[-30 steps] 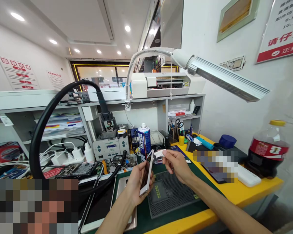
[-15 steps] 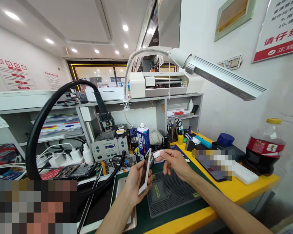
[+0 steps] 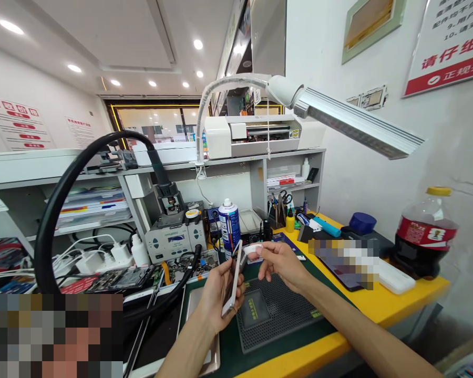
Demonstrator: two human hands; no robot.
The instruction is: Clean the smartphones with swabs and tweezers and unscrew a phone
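My left hand point(image 3: 215, 296) is closed around a white-edged smartphone point(image 3: 232, 296), tilted so that its edge faces me and its dark face turns left. Between thumb and fingers, my right hand point(image 3: 281, 262) pinches a small white object point(image 3: 252, 249) close to the phone's upper end. Its exact kind is too small to make out. A small dark grey part shows between it and the phone; whether they touch I cannot tell. Below both hands lies a grey perforated work pad point(image 3: 278, 325) on a green mat point(image 3: 230, 352).
Behind the hands stands a blue spray can point(image 3: 229, 226), beside a hot-air station point(image 3: 175, 241) with a thick black hose point(image 3: 43, 220). Tablets point(image 3: 157, 336) lie at left. A cola bottle point(image 3: 423, 236) and a dark phone point(image 3: 335, 268) are at right. A lamp point(image 3: 355, 123) hangs above.
The white object in my right hand has turned slightly beside the phone's upper end. Both hands keep their grip. The whole view has shifted a little.
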